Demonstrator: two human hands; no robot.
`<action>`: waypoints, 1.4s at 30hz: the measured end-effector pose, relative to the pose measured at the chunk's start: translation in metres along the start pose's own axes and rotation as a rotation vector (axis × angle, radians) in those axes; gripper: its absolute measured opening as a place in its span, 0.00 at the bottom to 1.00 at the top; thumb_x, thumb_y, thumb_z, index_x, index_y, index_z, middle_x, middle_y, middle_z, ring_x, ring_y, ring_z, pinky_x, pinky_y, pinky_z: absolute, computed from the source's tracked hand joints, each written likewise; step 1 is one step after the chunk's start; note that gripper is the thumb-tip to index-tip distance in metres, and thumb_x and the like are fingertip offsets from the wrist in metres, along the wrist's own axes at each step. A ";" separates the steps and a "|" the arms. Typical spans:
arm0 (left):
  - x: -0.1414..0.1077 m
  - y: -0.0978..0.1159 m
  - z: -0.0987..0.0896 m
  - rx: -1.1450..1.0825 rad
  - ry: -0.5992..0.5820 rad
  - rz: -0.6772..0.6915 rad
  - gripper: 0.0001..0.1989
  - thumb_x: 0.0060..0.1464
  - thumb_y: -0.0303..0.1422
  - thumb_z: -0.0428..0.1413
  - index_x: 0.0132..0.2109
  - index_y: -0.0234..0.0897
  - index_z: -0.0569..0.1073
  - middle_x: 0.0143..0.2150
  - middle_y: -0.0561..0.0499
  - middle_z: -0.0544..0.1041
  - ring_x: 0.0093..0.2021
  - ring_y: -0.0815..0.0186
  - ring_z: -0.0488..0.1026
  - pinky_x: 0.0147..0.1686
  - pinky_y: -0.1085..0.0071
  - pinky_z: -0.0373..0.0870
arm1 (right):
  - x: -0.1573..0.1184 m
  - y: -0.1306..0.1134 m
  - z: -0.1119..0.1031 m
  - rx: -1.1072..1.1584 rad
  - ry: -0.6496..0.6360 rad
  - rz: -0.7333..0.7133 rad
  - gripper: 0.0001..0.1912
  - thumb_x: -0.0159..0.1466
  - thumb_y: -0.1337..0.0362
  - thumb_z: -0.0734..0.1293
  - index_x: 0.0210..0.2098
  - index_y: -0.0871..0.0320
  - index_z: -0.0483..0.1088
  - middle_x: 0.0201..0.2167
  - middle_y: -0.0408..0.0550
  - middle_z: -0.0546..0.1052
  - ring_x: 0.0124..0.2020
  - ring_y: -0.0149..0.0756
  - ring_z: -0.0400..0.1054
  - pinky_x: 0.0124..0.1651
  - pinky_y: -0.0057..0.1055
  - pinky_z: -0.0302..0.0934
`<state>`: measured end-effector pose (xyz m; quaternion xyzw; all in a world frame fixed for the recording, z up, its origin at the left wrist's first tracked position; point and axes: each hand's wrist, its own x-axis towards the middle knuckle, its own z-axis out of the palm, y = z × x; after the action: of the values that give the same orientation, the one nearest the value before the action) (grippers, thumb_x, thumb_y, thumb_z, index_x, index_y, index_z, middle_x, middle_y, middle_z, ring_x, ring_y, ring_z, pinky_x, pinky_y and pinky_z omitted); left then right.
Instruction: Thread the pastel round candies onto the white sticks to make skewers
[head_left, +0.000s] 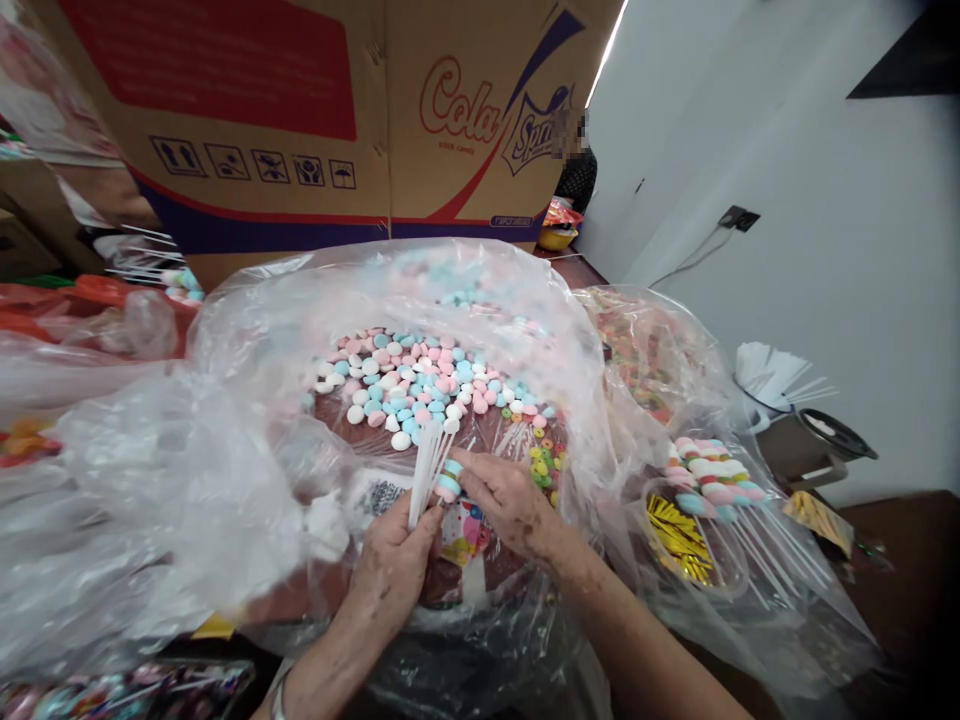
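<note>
My left hand (396, 565) is closed around a bundle of white lollipop sticks (429, 455) that fan upward. Beside the sticks, a short stack of pink, blue and white marshmallows with a greenish piece, a candy skewer (449, 482), sits between my two hands. My right hand (510, 500) has its fingers closed against the far side of that stack. In front of my hands, loose pastel marshmallow candies (409, 385) lie spread inside a clear plastic bag (255, 290). Small green, yellow and red ring gummies (544, 465) lie just right of my right hand.
A large cardboard box (300, 100) stands behind the bag. To the right are finished candy skewers (716, 475), a tub of gold twist ties (679, 540), a dark pitcher (814, 445) and more white sticks (780, 375). Wrapped candies (135, 690) fill a container at bottom left.
</note>
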<state>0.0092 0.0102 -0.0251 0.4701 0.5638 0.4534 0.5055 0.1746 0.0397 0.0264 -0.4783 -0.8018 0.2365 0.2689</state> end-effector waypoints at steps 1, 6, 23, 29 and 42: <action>0.000 0.000 0.000 0.012 -0.004 0.016 0.11 0.49 0.41 0.59 0.31 0.37 0.76 0.19 0.57 0.71 0.22 0.66 0.66 0.22 0.74 0.63 | 0.000 0.000 -0.003 0.014 -0.017 -0.016 0.21 0.70 0.62 0.55 0.57 0.55 0.69 0.48 0.50 0.78 0.48 0.39 0.72 0.52 0.35 0.65; -0.001 0.003 0.000 -0.010 -0.013 0.013 0.13 0.49 0.42 0.59 0.32 0.36 0.76 0.18 0.57 0.70 0.20 0.67 0.66 0.19 0.75 0.63 | 0.000 0.014 -0.040 0.022 0.122 0.103 0.22 0.69 0.59 0.58 0.60 0.53 0.66 0.50 0.48 0.77 0.47 0.39 0.72 0.49 0.35 0.65; -0.006 0.018 0.001 -0.099 -0.079 -0.141 0.15 0.49 0.46 0.57 0.32 0.37 0.69 0.15 0.62 0.66 0.09 0.76 0.54 0.09 0.78 0.47 | -0.018 0.050 -0.055 -0.593 -0.231 -0.057 0.09 0.66 0.68 0.63 0.33 0.58 0.74 0.30 0.48 0.73 0.36 0.38 0.64 0.44 0.34 0.56; -0.006 0.017 0.002 -0.107 -0.084 -0.136 0.15 0.49 0.46 0.56 0.32 0.38 0.68 0.16 0.61 0.67 0.09 0.76 0.55 0.08 0.79 0.48 | -0.023 0.045 -0.048 -0.643 -0.185 -0.088 0.10 0.66 0.71 0.62 0.31 0.60 0.74 0.32 0.51 0.72 0.37 0.41 0.63 0.43 0.36 0.57; -0.005 0.013 0.001 -0.110 -0.100 -0.123 0.14 0.51 0.45 0.56 0.33 0.38 0.69 0.16 0.61 0.67 0.09 0.76 0.55 0.09 0.79 0.49 | -0.014 0.045 -0.035 -0.323 -0.187 -0.041 0.11 0.69 0.66 0.60 0.33 0.58 0.72 0.33 0.46 0.74 0.37 0.35 0.66 0.43 0.30 0.58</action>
<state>0.0109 0.0069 -0.0116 0.4281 0.5398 0.4280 0.5850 0.2324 0.0508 0.0205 -0.4748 -0.8605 0.1424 0.1177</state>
